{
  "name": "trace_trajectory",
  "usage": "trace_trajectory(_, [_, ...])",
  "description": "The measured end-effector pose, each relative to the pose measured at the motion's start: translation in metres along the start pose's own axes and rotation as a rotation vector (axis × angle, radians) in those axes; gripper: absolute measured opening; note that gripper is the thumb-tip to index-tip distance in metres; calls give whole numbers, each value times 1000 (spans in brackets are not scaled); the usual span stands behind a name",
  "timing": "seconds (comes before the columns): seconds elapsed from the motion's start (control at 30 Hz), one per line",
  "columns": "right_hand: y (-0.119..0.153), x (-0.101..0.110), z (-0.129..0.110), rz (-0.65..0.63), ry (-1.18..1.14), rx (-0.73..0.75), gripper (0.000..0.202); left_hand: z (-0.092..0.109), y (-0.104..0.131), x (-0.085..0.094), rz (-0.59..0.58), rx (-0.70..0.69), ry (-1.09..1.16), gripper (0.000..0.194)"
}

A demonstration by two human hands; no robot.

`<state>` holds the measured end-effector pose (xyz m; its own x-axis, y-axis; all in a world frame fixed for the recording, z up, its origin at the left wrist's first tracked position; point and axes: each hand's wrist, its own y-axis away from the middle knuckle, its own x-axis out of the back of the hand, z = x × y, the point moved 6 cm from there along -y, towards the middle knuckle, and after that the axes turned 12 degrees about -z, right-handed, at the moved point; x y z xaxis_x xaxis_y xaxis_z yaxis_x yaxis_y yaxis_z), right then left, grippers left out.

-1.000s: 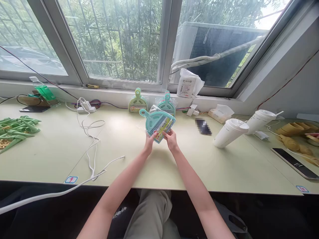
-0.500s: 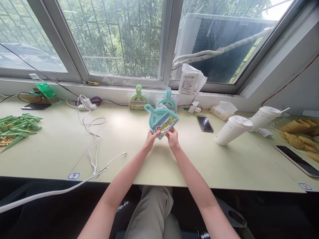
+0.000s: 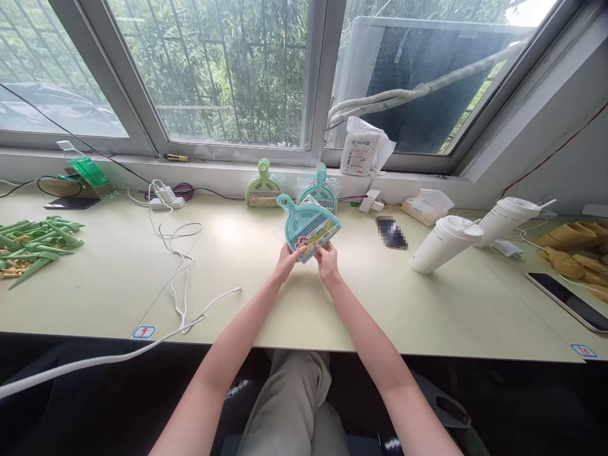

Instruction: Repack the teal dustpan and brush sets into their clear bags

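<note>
A teal mini dustpan and brush set (image 3: 308, 218), wrapped in clear plastic with a printed label along its lower part, is held tilted above the table in front of me. My left hand (image 3: 285, 261) grips its lower left edge, the thumb over the label. Closed on the lower right edge is my right hand (image 3: 327, 259), thumb also in front. Behind it, against the sill, stand green dustpan sets (image 3: 263, 189) and, partly hidden, teal dustpan sets (image 3: 322, 183) with a pink rim showing among them.
White cables (image 3: 180, 266) sprawl left of my arms, with a power strip (image 3: 166, 202) behind. Green curled pieces (image 3: 42, 244) lie far left. To the right are a blurred dark object (image 3: 392, 232), two white cups (image 3: 446, 244), a tissue pack (image 3: 427, 206) and a phone (image 3: 567, 301).
The dustpan set in my hands has turned slightly, so its label shows more clearly with less glare. Both hands keep their grip.
</note>
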<state>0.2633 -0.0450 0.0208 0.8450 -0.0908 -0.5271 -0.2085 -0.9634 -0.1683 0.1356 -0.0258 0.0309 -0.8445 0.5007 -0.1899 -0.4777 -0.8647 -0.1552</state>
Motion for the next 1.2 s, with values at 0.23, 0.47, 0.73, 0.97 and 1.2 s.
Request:
trace_trajectory(0.23, [-11,-1,-4,-134,96,-154,26,-5,-3,11,81,33,33,60])
trace_trajectory(0.47, [-17,40,-43,39,795,74,24,1,-5,34,55,86,185,64])
trace_trajectory(0.73, [-10,23,-62,-105,995,386,27,-8,-4,52,-18,222,273,48])
trace_trajectory(0.97, [-14,31,-54,-49,958,369,12,-18,-3,49,-148,303,188,58])
trace_trajectory(1.2, [-18,34,-47,34,1121,381,12,-8,3,34,-311,308,62,54])
